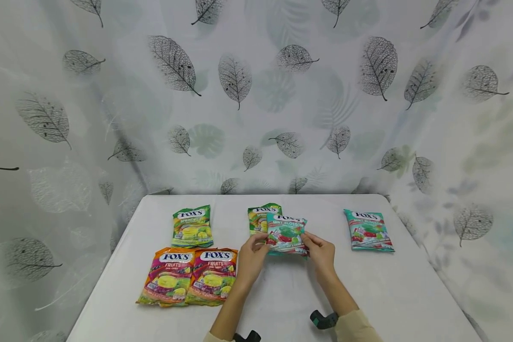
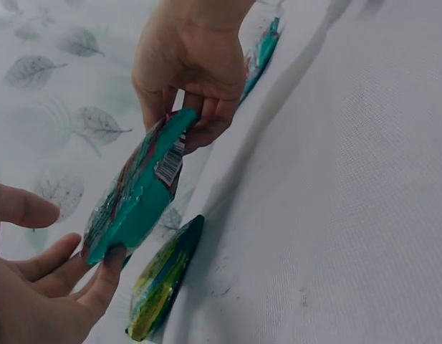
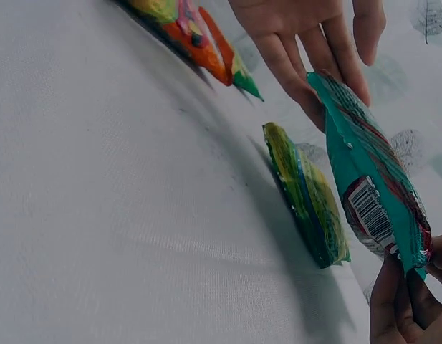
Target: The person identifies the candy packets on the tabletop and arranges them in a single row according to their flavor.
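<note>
A teal Fox's mint candy bag [image 1: 286,233] [image 2: 142,186] is held tilted just above the white table [image 1: 282,304], between both hands. My right hand [image 1: 308,242] [image 3: 414,297] pinches its right corner, near the barcode. Straight fingers of my left hand [image 1: 261,243] [image 2: 88,247] touch the bag's left edge, with the thumb apart from it. A green Fox's bag [image 1: 261,216] [image 3: 306,193] lies flat on the table right behind and under the held bag.
Another green bag [image 1: 192,227] lies at the back left. Two orange Fruits bags [image 1: 191,275] sit side by side at the front left. A second teal bag [image 1: 369,230] lies at the right. A leaf-print curtain [image 1: 256,95] surrounds the table.
</note>
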{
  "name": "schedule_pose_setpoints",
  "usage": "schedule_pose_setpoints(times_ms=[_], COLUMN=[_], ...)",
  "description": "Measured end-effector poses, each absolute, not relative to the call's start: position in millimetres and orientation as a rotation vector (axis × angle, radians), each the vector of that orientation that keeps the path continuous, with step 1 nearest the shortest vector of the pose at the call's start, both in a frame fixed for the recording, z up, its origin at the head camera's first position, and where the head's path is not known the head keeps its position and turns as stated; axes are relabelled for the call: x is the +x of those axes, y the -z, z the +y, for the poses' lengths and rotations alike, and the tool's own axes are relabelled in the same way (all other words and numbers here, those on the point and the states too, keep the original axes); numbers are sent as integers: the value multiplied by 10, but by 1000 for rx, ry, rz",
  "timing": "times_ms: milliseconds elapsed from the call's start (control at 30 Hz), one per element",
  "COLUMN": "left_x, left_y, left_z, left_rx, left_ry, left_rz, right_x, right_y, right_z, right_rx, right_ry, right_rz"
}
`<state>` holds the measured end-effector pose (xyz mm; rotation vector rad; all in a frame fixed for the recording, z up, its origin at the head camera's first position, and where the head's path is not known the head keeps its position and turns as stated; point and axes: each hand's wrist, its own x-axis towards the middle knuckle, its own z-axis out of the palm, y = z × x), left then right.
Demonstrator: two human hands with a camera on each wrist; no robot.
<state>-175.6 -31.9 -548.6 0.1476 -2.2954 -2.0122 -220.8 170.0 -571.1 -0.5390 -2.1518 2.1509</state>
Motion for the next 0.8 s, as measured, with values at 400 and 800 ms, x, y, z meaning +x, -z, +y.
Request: schedule_pose_setpoints(times_ms=[400, 800], left_x=[-1616, -1467], left_y=[5535, 5565], left_z=[-397, -438], left_rx=[150, 199], left_ry=[2072, 2068], left_rz=[-2199, -2166], right_x=[-2079, -1962], right_y=[5717, 5732], right_z=[1605, 1526], right_rx=[-498, -487], right_ry=[-2169, -2156], right_rz=[-2162, -2171])
